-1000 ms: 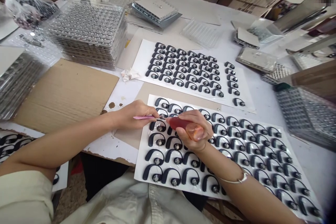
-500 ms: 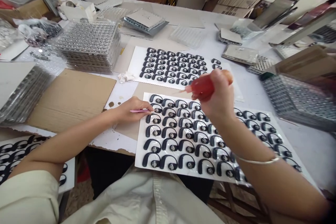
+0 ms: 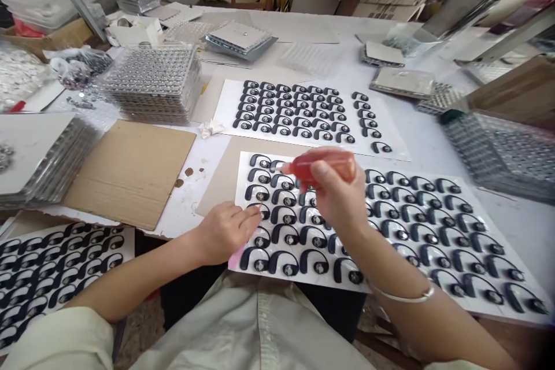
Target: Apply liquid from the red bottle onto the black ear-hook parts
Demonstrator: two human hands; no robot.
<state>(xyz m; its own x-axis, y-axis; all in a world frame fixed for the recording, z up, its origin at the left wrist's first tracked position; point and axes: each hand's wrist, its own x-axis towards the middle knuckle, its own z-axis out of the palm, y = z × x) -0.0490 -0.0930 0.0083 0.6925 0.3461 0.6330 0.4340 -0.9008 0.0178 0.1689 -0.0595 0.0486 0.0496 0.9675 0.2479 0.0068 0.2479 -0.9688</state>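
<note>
My right hand [image 3: 342,199] grips a red squeeze bottle [image 3: 323,165]. Its pale narrow nozzle points left over the top-left pieces of the near white sheet [image 3: 237,185]. Rows of black hook-shaped pieces with small round silvery centres [image 3: 288,237] cover that sheet. On the sheet's left edge rests my left hand [image 3: 229,231], fingers curled together, with a fingertip at a piece in the first column. A thin pink tool [image 3: 236,257] pokes out below this hand, blurred; most of it is hidden by the palm.
Behind lies a second white sheet [image 3: 225,104] of black pieces; a third sheet [image 3: 125,243] is at lower left. Brown cardboard [image 3: 130,173] and stacked clear trays [image 3: 150,84] stand left, more trays [image 3: 515,156] right. A crumpled tissue [image 3: 211,128] lies near the middle.
My left hand has moved down and right onto the sheet's edge, and the pink tool now shows below it. My right hand has brought the bottle lower and left, closer to the pieces.
</note>
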